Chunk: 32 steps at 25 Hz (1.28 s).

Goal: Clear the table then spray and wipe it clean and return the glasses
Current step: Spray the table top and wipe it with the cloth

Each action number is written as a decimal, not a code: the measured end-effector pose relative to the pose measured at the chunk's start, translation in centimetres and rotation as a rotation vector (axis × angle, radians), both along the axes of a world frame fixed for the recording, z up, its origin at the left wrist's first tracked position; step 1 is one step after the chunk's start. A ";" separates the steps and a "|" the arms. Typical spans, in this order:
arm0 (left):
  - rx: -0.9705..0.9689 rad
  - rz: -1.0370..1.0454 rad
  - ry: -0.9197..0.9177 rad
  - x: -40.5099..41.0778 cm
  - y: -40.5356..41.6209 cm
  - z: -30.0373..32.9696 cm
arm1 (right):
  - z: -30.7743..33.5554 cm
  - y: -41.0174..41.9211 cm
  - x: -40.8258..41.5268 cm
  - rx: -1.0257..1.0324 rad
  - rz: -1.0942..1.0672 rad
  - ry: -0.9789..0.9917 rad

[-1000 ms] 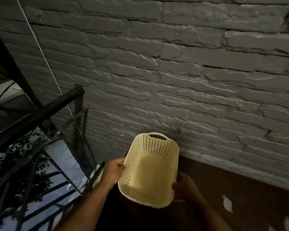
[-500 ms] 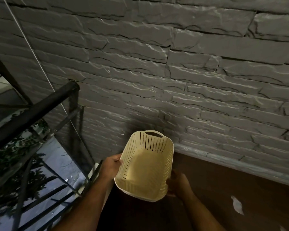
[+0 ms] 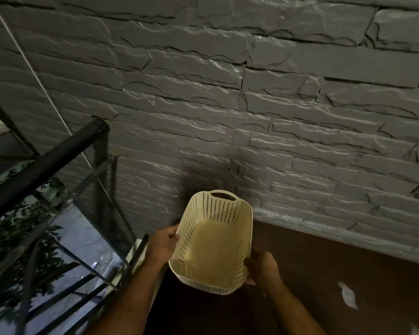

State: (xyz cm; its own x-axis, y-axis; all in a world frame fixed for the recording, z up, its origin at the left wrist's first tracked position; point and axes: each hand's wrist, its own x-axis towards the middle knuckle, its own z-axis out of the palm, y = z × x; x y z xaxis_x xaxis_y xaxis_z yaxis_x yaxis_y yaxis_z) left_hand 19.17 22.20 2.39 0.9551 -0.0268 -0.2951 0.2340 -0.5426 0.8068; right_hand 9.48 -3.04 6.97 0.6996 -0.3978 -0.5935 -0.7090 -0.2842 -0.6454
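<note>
Holding an empty cream perforated basket (image 3: 212, 243) over the brown bench (image 3: 324, 267), just below the grey stone wall (image 3: 228, 105).
Left hand (image 3: 161, 246) and right hand (image 3: 261, 267), fingers clamped on opposite walls. Best kept level, set flat, clear of the paper scrap (image 3: 348, 294) right of the basket.

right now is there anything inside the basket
No, the basket held between the left hand and right hand shows only its bare yellow floor and perforated walls.
</note>
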 end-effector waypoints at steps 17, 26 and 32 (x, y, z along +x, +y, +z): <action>0.134 0.119 -0.095 -0.3 -1.0 1.5 | 0.8 -0.5 -0.3 -0.081 0.146 0.010; 0.037 -0.031 -0.421 -8.0 -8.5 8.2 | 7.5 -5.9 -2.9 -0.424 0.409 -0.117; -0.149 -0.223 -0.472 -15.0 -16.8 10.4 | 15.9 -12.0 -8.8 -0.532 0.495 -0.147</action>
State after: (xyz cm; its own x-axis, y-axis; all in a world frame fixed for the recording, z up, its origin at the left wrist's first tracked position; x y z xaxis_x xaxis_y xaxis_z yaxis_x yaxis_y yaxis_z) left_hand 4.15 5.44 12.80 0.9493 -0.2527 0.1869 -0.2800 -0.4097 0.8682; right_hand 0.67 -15.07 22.91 0.9293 -0.2227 -0.2947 -0.3334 -0.8491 -0.4097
